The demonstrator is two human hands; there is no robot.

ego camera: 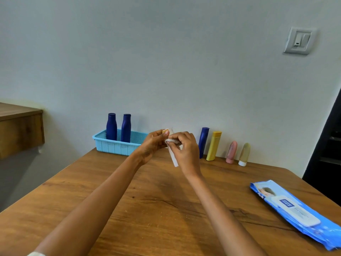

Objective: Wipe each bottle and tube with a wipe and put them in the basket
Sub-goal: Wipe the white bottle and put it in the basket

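Note:
My left hand point(154, 144) grips the orange-capped top of a white tube point(174, 159) held up over the table's far side. My right hand point(185, 148) presses a crumpled white wipe point(172, 141) against the tube's upper part. A light blue basket point(118, 145) at the back left holds two dark blue bottles point(111, 129) point(126, 130) standing upright. Along the wall to the right stand a dark blue bottle point(203, 142), a yellow bottle point(213, 145), a pink tube point(231, 152) and a beige tube point(244, 154).
A blue pack of wipes point(293, 212) lies closed at the table's right edge. The wooden table point(147, 209) meets a pale wall at the back. A wooden shelf point(20, 130) juts out at the left; a dark doorway is at the right.

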